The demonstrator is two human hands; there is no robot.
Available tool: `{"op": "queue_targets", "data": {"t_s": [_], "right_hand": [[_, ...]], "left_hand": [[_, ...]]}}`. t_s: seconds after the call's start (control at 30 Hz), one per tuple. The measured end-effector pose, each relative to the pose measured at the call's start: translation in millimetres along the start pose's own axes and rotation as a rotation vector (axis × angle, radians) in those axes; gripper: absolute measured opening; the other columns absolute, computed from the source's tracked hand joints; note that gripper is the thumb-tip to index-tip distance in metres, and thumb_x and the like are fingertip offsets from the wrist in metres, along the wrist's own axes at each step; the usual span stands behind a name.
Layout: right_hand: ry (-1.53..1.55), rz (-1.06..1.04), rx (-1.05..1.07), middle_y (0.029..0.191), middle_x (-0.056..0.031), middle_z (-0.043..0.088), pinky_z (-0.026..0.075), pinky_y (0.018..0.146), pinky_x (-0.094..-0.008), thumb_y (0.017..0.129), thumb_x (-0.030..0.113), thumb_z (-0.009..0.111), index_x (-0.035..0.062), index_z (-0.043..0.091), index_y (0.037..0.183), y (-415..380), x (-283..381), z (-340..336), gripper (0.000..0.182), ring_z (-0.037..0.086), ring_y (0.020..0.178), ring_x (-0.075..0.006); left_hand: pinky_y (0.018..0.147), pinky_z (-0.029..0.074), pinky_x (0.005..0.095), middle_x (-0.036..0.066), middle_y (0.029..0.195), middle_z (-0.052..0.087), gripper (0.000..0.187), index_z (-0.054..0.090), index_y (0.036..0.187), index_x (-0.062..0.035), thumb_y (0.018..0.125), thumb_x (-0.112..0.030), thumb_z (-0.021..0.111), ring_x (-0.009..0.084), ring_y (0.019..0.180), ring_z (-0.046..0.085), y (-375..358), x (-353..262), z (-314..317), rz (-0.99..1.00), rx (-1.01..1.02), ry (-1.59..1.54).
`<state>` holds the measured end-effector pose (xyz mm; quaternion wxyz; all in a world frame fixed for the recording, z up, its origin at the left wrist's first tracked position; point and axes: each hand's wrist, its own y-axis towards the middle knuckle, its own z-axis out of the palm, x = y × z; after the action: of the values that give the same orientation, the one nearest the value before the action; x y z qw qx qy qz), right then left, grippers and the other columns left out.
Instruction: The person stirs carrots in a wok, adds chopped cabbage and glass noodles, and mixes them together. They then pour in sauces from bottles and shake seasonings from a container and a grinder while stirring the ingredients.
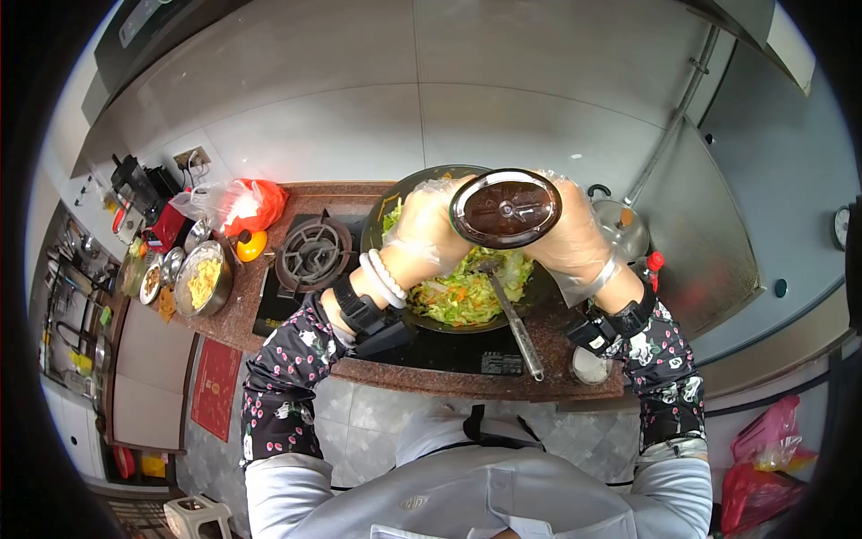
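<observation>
A dark brown bottle (505,208) is raised over the wok, its oval base turned toward me. Its neck and far end are hidden. My left hand (429,226), in a clear plastic glove, is closed on the bottle's left side. On the other side my right hand (573,235), gloved the same way, closes on it too; the fingertips of both are out of sight behind it. Below, the wok (541,292) holds shredded cabbage with orange strips (458,301). A metal spatula (514,325) rests in the food, its handle leaning over the near rim.
Left of the wok is a bare gas burner (312,252). Further left stand a steel bowl of yellow food (205,280), an orange lid (251,246) and a red plastic bag (254,207). A metal pot (624,235), a red-capped bottle (655,262) and a white jar (591,366) stand right.
</observation>
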<state>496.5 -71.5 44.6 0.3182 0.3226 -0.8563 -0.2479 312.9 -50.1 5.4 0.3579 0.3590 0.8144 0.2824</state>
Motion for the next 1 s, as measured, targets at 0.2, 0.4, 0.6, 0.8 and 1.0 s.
{"op": "queue_targets", "data": {"t_s": [0.2,0.4,0.6,0.8,1.0], "right_hand": [[0.29,-0.036,0.026,0.083,-0.0167,0.067,0.052,0.069,-0.036,0.074,0.009,0.071,0.0047,0.066,0.092,-8,-14,17,0.019,0.065,0.077,-0.0342],[0.25,-0.053,-0.036,0.088,-0.0158,0.068,0.052,0.072,-0.0354,0.072,0.009,0.074,0.0043,0.067,0.094,-7,-8,9,0.024,0.066,0.081,-0.0322],[0.523,0.194,-0.055,0.092,-0.0125,0.069,0.051,0.08,-0.0317,0.073,0.008,0.075,0.0047,0.066,0.102,-19,-24,13,0.031,0.066,0.086,-0.0277],[0.368,0.02,-0.156,0.095,-0.0125,0.066,0.051,0.082,-0.0338,0.072,0.008,0.075,0.0032,0.062,0.104,-16,-3,5,0.035,0.065,0.089,-0.0298],[0.049,-0.049,-0.226,0.082,-0.016,0.063,0.051,0.069,-0.0401,0.076,0.014,0.07,0.0049,0.062,0.09,-20,-9,24,0.019,0.062,0.08,-0.0365]], "left_hand": [[0.073,0.055,0.0352,0.011,0.091,0.07,0.029,0.068,0.099,-0.0095,0.073,-0.019,0.075,0.0286,0.081,0.068,-8,-7,-16,-0.022,0.162,0.165],[0.07,0.054,0.0383,0.013,0.081,0.068,0.021,0.067,0.093,-0.0117,0.073,-0.013,0.073,0.0333,0.076,0.066,1,-5,-13,-0.014,0.119,0.134],[0.079,0.051,0.0409,0.013,0.099,0.065,0.032,0.061,0.1,-0.0101,0.073,-0.017,0.075,0.0347,0.092,0.062,17,4,-1,0.001,0.186,0.118],[0.077,0.053,0.0408,0.012,0.099,0.065,0.03,0.063,0.102,-0.0095,0.074,-0.014,0.072,0.0336,0.09,0.064,12,5,-11,0.087,0.115,0.188],[0.076,0.053,0.04,0.019,0.091,0.068,0.029,0.068,0.1,-0.0041,0.071,-0.01,0.071,0.0362,0.084,0.066,-5,20,4,0.045,0.051,-0.01]]}}
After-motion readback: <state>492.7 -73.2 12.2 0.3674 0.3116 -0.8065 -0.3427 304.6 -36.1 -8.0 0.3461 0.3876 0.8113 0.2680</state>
